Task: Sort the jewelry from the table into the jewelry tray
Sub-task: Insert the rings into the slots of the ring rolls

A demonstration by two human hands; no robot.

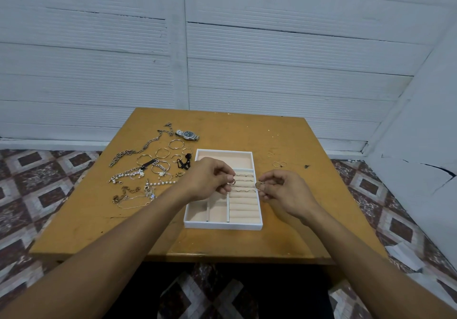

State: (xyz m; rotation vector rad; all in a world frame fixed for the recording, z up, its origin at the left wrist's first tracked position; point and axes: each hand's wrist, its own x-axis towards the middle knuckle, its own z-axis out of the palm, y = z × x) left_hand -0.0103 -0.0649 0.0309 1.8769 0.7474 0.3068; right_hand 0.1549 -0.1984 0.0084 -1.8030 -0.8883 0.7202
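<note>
A white jewelry tray (222, 225) with a pale pink lining sits in the middle of the wooden table (284, 232). Its right side has padded ring rolls (243, 206), and several rings are tucked into the upper rows. My left hand (207, 178) hovers over the tray's middle and pinches a silver ring (232, 182). My right hand (284, 190) is at the tray's right edge, pinching a gold ring (259, 185). Three loose rings (279, 164) lie on the table to the tray's right.
To the left of the tray lie a silver watch (188, 135), a long chain necklace (138, 149), several gold hoops (162, 152), pearl bracelets (128, 175), fine chains (131, 196) and a black clip (184, 162). White walls close in behind and to the right.
</note>
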